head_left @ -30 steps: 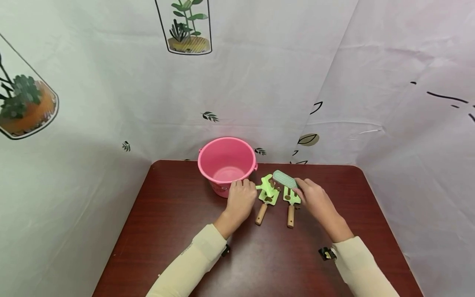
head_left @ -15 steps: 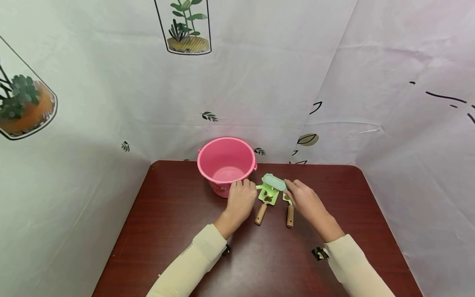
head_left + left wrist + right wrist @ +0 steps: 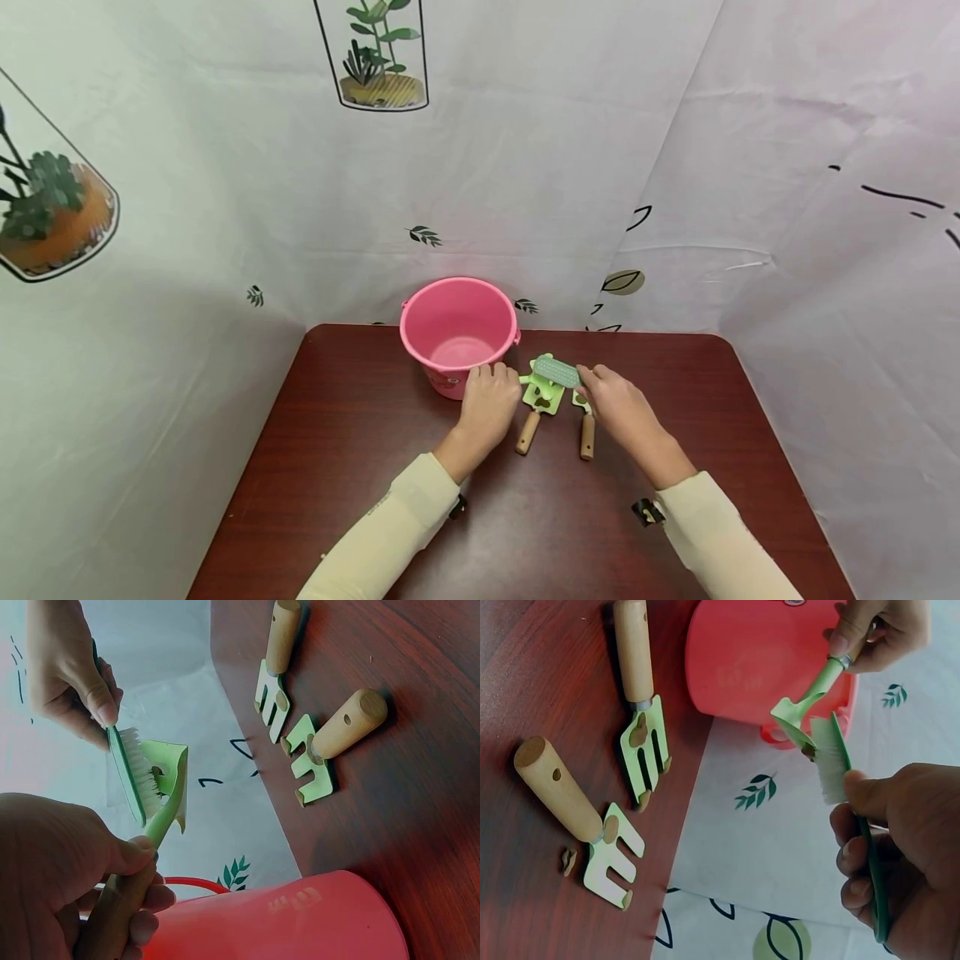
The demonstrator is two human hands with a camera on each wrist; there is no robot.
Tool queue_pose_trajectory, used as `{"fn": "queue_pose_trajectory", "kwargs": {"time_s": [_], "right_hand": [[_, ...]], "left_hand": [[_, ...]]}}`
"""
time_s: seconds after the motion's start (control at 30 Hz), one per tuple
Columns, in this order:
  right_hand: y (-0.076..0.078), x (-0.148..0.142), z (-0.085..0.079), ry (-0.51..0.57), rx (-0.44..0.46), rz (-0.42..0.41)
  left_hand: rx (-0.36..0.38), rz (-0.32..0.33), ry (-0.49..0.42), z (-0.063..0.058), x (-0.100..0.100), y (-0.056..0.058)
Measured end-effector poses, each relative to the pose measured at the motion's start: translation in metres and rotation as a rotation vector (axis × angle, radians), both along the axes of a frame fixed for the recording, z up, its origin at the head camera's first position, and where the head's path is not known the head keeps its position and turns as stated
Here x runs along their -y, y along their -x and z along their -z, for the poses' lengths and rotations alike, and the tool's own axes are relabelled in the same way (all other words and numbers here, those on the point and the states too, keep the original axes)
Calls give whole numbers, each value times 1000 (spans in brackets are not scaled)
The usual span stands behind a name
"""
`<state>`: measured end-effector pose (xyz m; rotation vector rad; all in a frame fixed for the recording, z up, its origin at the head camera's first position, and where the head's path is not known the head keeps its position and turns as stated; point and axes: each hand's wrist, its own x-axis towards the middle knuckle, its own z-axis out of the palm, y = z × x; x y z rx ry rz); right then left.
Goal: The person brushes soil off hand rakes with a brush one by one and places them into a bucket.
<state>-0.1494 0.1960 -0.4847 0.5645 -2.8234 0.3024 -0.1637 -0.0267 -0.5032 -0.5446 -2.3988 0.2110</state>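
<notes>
My left hand [image 3: 487, 406] grips the wooden handle of a small garden tool [image 3: 169, 795] in front of the bucket's rim. Its light green metal head is bent, and the exact kind is unclear. Brown dirt clings to it in the wrist views. A green scrub brush [image 3: 840, 746] with white bristles is pinched in my right hand [image 3: 618, 412]. Its bristles touch the tool's head. Two wooden-handled garden forks lie on the table: one fork [image 3: 646, 746] nearer the bucket, the other fork [image 3: 615, 859] to its right. Brown bits stick to both.
A pink bucket [image 3: 459, 287] stands at the table's back edge, just beyond my left hand. A loose brown bit [image 3: 569, 861] lies beside the right fork. Printed white cloth [image 3: 570, 167] encloses the back and sides of the brown table [image 3: 337, 400].
My right hand has moved left with the brush, from above the right fork onto the tool's head. In the last half second it shifted only slightly. My left hand has stayed in place.
</notes>
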Motion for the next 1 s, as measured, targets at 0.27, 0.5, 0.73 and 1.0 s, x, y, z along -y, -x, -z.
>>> {"fn": "queue_pose_trajectory", "kwargs": {"time_s": [0.27,0.5,0.73,1.0], "right_hand": [[0,-7,2,5,11,6],[0,-11,2,12,-8,-7],[0,-14,3,28,-19,-10],[0,-18,6,47,-44,-14]], "left_hand": [[46,-3,7,-1,0,0],[57,-5,9,0,0,0],[64,-6,14,-1,0,-2],[49,-10,16,-1,1,-3]]}}
